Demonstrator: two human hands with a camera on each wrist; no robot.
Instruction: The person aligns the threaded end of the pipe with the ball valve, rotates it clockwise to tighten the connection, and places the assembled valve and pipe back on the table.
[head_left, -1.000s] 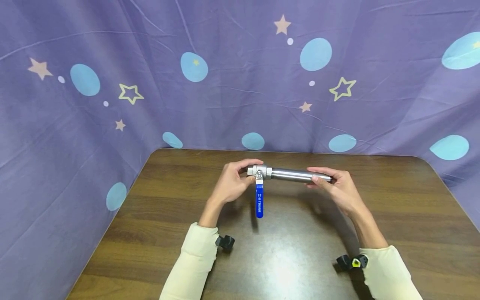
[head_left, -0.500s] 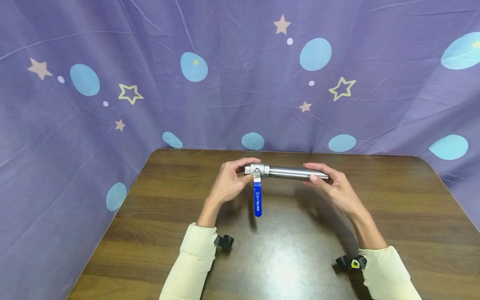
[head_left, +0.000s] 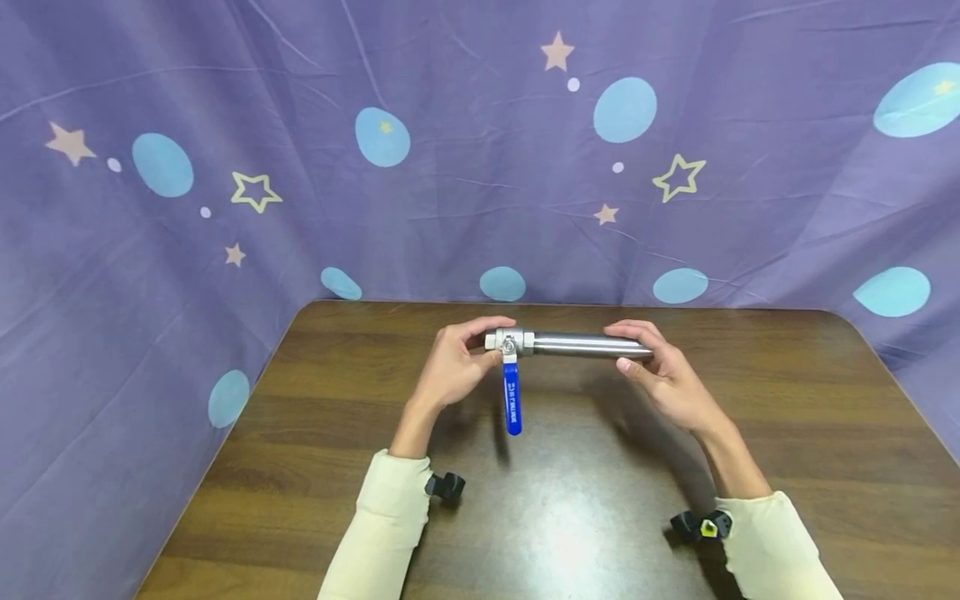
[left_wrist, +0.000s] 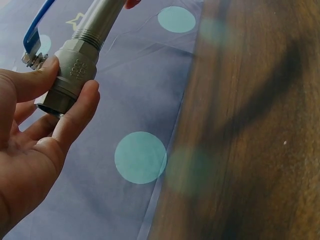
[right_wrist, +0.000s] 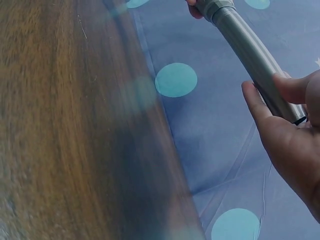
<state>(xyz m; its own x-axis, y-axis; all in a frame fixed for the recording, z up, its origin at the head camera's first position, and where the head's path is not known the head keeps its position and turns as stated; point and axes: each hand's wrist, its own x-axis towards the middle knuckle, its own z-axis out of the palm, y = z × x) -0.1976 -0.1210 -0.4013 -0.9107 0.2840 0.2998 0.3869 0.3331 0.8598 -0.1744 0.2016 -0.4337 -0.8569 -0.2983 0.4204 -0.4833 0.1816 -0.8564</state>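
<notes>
A silver ball valve point(head_left: 517, 340) with a blue lever handle point(head_left: 512, 400) is held above the table by my left hand point(head_left: 450, 367), its thumb and fingers pinching the body. The lever points toward me. From the valve's right side a shiny metal pipe point(head_left: 577, 344) runs out, roughly level. In the left wrist view, a few bare threads point(left_wrist: 89, 39) show where the pipe enters the valve, and the valve's other end is an open socket. My right hand point(head_left: 678, 387) holds the pipe's far end, thumb on the near side and fingers behind; the palm covers part of it.
A brown wood-grain table point(head_left: 315, 467) lies beneath both hands, reflecting a bright light near the front. Behind and to the left hangs a purple curtain point(head_left: 450, 225) with stars and blue spots. Black wrist cameras point(head_left: 448, 487) sit at the cuffs of the pale sleeves.
The valve and pipe have shifted slightly left in the head view. My right thumb has moved from the pipe's front face to its lower edge. The left hand keeps its hold.
</notes>
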